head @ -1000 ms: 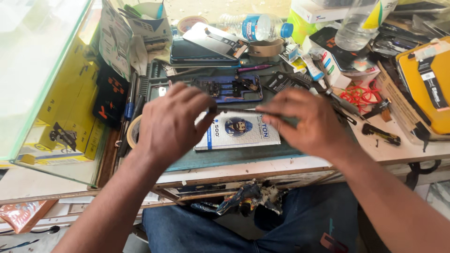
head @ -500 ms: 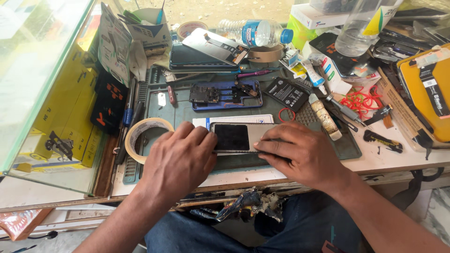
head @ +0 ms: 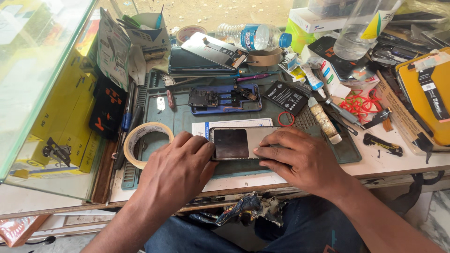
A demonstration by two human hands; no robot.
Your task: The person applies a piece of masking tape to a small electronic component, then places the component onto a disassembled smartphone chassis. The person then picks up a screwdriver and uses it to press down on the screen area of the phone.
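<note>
A phone panel (head: pixel 236 143) with a dark square patch lies flat on the green work mat (head: pixel 183 117), over a white card (head: pixel 232 124). My left hand (head: pixel 176 168) presses its left end with thumb and fingers. My right hand (head: pixel 300 159) lies over its right end, fingers spread on the surface. An opened blue phone body (head: pixel 225 99) sits just behind on the mat.
A tape roll (head: pixel 145 143) lies left of my left hand. A black battery (head: pixel 287 96), red ring (head: pixel 285 118), glue tube (head: pixel 323 119), water bottle (head: pixel 255 36), stacked phones (head: pixel 201 58) and yellow case (head: pixel 429 93) crowd the bench. A glass case (head: pixel 42 84) stands left.
The panel, held up edge-on between both hands a second ago, has been turned and laid flat on the mat; both hands now press on its ends.
</note>
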